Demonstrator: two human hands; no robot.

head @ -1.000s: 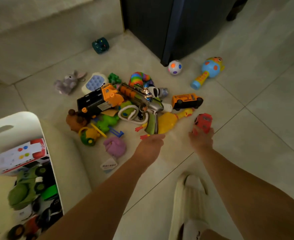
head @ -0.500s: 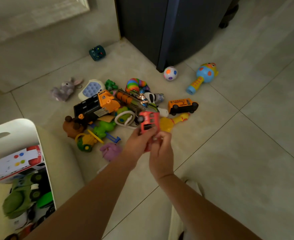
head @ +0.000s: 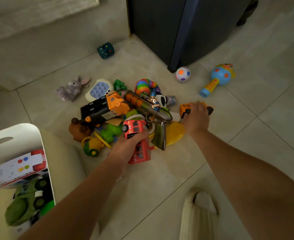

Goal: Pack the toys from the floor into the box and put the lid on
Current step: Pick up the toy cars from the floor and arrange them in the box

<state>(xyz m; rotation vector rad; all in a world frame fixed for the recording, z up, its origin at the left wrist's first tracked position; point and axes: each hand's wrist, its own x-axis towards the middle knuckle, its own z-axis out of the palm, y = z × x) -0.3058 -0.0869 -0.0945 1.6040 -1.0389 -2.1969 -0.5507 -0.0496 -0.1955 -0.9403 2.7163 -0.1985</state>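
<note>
Toys [head: 108,108] lie heaped on the tiled floor [head: 246,135] near the corner of a dark cabinet [head: 160,32], with a white box [head: 43,153] near the heap's left side holding several. The left hand [head: 125,148] grips a red bus [head: 135,129] over the heap's near edge, while the right hand [head: 195,118] curls its fingers round an orange bus [head: 186,108] at the heap's right edge.
</note>
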